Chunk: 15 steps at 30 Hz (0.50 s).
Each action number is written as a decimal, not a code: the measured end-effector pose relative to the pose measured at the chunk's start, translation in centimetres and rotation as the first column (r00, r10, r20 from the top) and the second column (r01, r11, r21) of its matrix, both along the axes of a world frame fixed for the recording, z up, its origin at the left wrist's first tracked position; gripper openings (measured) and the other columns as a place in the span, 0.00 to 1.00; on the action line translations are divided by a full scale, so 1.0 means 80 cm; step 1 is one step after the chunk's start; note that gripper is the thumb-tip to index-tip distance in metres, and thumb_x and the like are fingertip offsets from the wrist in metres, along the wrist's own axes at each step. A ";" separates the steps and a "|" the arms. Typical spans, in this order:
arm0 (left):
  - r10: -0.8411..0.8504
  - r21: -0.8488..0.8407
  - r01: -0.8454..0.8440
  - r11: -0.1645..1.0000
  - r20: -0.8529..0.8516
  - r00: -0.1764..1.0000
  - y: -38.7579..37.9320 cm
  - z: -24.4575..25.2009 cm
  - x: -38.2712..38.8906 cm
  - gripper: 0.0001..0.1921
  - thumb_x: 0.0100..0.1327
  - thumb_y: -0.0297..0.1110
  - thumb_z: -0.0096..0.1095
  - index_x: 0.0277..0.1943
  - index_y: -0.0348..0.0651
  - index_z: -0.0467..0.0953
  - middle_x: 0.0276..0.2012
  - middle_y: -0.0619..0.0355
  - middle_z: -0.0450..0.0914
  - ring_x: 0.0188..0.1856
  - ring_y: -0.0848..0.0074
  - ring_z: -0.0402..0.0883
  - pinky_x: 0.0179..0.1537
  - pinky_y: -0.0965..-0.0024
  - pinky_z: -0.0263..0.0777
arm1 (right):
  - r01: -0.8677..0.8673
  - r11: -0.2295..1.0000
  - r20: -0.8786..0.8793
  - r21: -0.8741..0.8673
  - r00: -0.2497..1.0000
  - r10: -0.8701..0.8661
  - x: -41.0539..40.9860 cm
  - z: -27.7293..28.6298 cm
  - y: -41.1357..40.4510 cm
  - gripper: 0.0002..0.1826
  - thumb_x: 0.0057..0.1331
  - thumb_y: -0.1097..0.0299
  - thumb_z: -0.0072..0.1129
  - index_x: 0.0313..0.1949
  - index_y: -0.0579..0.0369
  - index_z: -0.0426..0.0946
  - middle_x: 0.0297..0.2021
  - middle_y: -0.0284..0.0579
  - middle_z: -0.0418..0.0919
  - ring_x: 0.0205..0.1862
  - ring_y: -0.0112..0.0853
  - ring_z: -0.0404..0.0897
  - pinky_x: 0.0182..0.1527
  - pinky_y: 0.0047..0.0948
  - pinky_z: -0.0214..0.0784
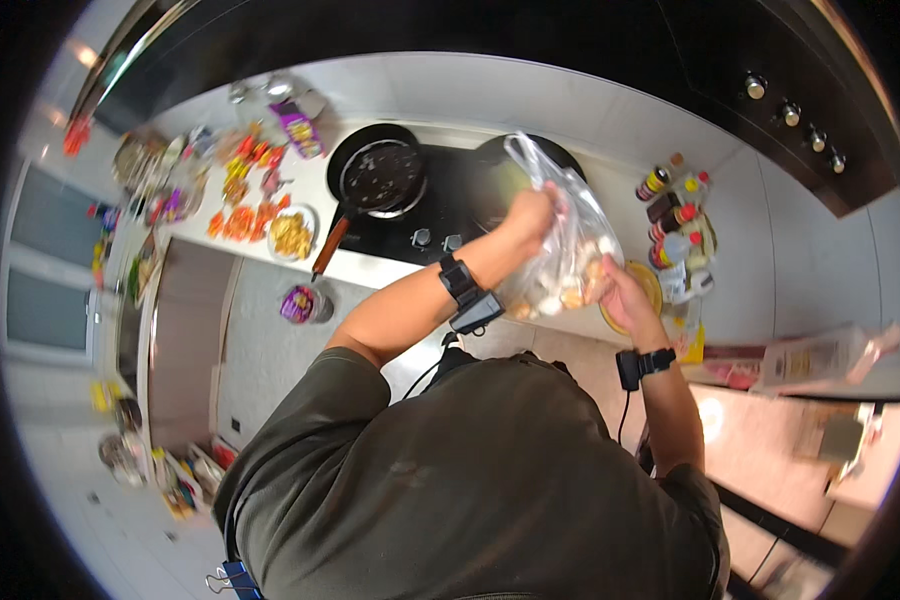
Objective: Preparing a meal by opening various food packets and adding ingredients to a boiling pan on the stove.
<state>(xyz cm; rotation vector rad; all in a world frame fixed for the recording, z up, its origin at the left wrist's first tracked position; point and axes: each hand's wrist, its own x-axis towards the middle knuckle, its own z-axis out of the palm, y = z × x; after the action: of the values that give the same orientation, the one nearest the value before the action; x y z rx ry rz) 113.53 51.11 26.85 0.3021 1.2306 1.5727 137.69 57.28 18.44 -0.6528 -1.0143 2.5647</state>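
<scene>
My left hand (534,217) grips the upper part of a clear plastic bag (566,232). Pale and brownish food pieces (574,292), their kind unclear, lie in the bottom of the bag. With its fingers against the lower right side of the bag, my right hand (626,294) supports it. The bag hangs over the front right of the black cooktop, partly hiding a dark round pan (562,154) there. Behind my right hand is a yellow round dish (651,281), partly covered.
A black frying pan (381,176) with a wooden handle sits on the left burner. Left of it are a plate of yellow food pieces (291,234) and orange-red packets or pieces (244,223). Sauce bottles (673,221) stand at the right. A purple-filled container (300,304) is below the counter edge.
</scene>
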 end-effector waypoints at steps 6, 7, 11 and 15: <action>-0.037 0.073 0.028 0.997 0.111 0.993 0.027 0.017 -0.041 0.17 0.80 0.38 0.46 0.35 0.39 0.74 0.26 0.60 0.75 0.25 0.77 0.71 0.28 0.72 0.67 | 0.207 0.927 0.075 0.312 0.968 -0.241 -0.043 0.080 -0.019 0.25 0.75 0.63 0.56 0.66 0.59 0.65 0.58 0.43 0.76 0.58 0.32 0.78 0.58 0.38 0.75; -0.078 0.143 0.058 0.988 0.144 0.987 0.030 0.022 -0.051 0.15 0.80 0.37 0.44 0.38 0.39 0.73 0.27 0.60 0.74 0.25 0.77 0.70 0.27 0.72 0.66 | 0.216 0.918 0.033 0.333 0.970 -0.240 -0.047 0.090 -0.019 0.25 0.75 0.65 0.56 0.66 0.60 0.65 0.59 0.44 0.75 0.59 0.33 0.78 0.60 0.39 0.73; -0.071 0.216 0.031 0.976 0.182 0.981 0.050 0.040 -0.067 0.12 0.81 0.36 0.42 0.42 0.39 0.71 0.28 0.61 0.72 0.25 0.77 0.68 0.27 0.71 0.64 | 0.361 0.872 -0.051 0.332 0.929 -0.366 -0.051 0.083 -0.009 0.23 0.74 0.69 0.55 0.65 0.60 0.65 0.58 0.45 0.75 0.60 0.34 0.76 0.62 0.40 0.72; -0.107 0.258 0.054 0.965 0.194 0.975 0.064 0.049 -0.078 0.14 0.80 0.39 0.44 0.39 0.42 0.73 0.30 0.62 0.74 0.31 0.77 0.72 0.35 0.72 0.68 | 0.433 0.818 -0.030 0.379 0.889 -0.457 -0.061 0.073 0.010 0.18 0.75 0.66 0.56 0.60 0.58 0.70 0.53 0.43 0.78 0.52 0.31 0.80 0.53 0.36 0.78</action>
<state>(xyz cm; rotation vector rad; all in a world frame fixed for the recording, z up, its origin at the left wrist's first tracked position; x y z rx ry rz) 107.26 56.26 30.78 0.3376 0.8497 1.6457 132.82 58.07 24.31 -0.7588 -1.1697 1.8875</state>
